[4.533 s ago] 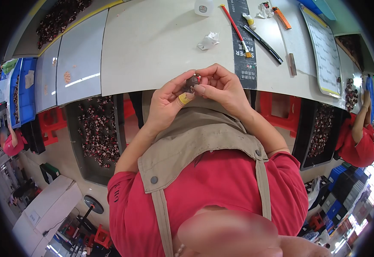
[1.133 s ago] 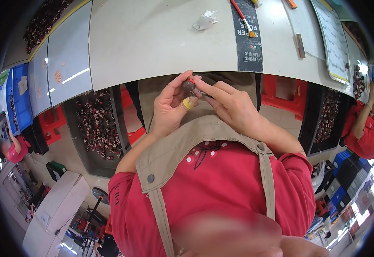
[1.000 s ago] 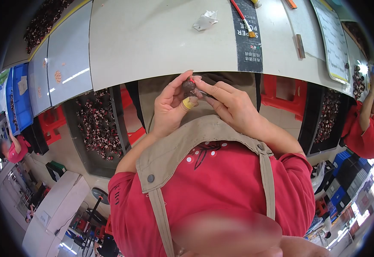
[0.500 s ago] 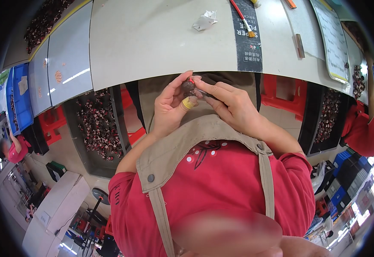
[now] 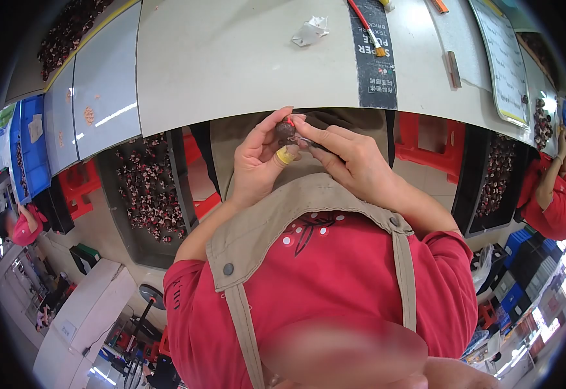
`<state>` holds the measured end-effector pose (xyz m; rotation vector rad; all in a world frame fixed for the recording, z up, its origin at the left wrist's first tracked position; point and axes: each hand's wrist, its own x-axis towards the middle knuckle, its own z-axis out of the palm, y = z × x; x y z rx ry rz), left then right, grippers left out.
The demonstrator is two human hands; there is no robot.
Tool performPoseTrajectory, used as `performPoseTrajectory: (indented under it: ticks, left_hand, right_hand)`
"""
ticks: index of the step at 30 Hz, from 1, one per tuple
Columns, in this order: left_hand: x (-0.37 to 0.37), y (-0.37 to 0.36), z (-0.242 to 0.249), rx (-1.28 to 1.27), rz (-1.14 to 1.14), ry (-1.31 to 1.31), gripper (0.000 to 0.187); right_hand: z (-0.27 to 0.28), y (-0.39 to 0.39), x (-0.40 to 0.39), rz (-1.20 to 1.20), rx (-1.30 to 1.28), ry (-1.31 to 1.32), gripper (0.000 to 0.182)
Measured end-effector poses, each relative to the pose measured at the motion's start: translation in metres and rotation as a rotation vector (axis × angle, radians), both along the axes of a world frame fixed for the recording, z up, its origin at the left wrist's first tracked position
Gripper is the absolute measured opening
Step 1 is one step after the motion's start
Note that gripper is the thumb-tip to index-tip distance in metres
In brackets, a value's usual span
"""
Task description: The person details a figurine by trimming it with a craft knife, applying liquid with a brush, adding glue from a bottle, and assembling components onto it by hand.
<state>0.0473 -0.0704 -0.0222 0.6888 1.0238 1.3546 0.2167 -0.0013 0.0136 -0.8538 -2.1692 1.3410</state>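
A small dark brown piece with a red spot [image 5: 286,129] is pinched between the thumb and fingers of my left hand [image 5: 257,159], which has yellow tape round its thumb. My right hand [image 5: 358,159] is closed on a thin dark tool [image 5: 316,146], its tip against the lower right side of the piece. Both hands meet over my lap, just below the table's front edge. What the tool's tip is like is too small to tell.
On the table [image 5: 244,58] lie a crumpled white paper [image 5: 311,31], a red-handled brush [image 5: 365,27] on a dark strip, and a small brown bar [image 5: 453,69]. Bins of small dark pieces stand left [image 5: 150,188] and right [image 5: 496,175]. Co-workers sit at both sides.
My hands and the piece have barely moved. At the far right, the co-worker's arms have shifted, with a forearm and hand now showing lower down.
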Motion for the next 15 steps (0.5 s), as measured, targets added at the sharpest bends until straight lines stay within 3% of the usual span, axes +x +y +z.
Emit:
performPoseTrajectory:
  ticks: [15]
  left_hand:
    - [-0.0031,-0.0007,-0.001,0.035,-0.052,0.024,0.052]
  right_hand:
    - [0.0011,0.0003,0.0011,0.011,0.04,-0.098,0.048]
